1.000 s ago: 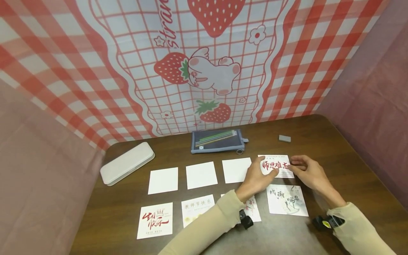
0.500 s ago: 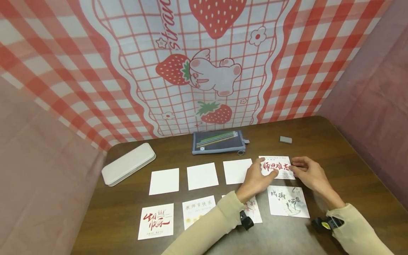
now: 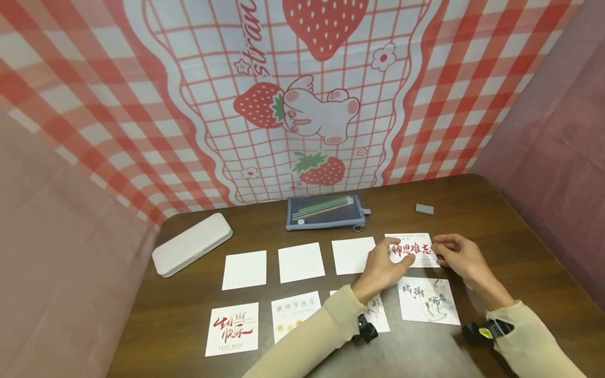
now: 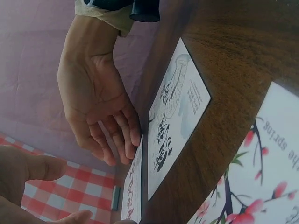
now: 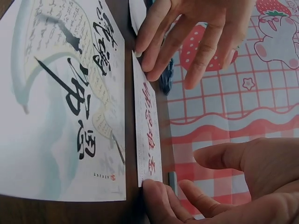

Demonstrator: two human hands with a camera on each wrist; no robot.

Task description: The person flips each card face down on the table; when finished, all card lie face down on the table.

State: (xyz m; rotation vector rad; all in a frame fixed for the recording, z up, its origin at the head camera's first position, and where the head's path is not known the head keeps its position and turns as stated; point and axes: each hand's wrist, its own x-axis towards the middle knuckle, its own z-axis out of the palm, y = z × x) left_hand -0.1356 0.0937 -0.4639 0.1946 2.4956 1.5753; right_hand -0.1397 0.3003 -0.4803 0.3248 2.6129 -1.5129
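A white card with red brush lettering [image 3: 410, 249] lies flat on the table at the far right of the back row. My left hand [image 3: 382, 265] is at its left edge, relaxed fingers touching that side and thumb over the lower part. At the opposite edge, my right hand [image 3: 463, 258] touches the card with its fingertips. In the right wrist view the right thumb [image 5: 219, 156] stands apart from the card, and the left fingers [image 5: 159, 37] are spread. Just in front lies a card with black brush lettering [image 3: 429, 300], below both hands.
Three blank white cards [image 3: 244, 270] continue the back row leftward. The front row holds a birthday card [image 3: 232, 329], a card with yellow flowers [image 3: 289, 310] and a blossom card [image 3: 378, 315] partly under the left sleeve. Behind are a white case [image 3: 192, 244], a mesh pencil pouch [image 3: 325, 212] and a grey eraser [image 3: 424, 209].
Both hands keep their places at the card's two sides, with only slight finger shifts. The whole head view has drifted a little; the cards stay where they lay.
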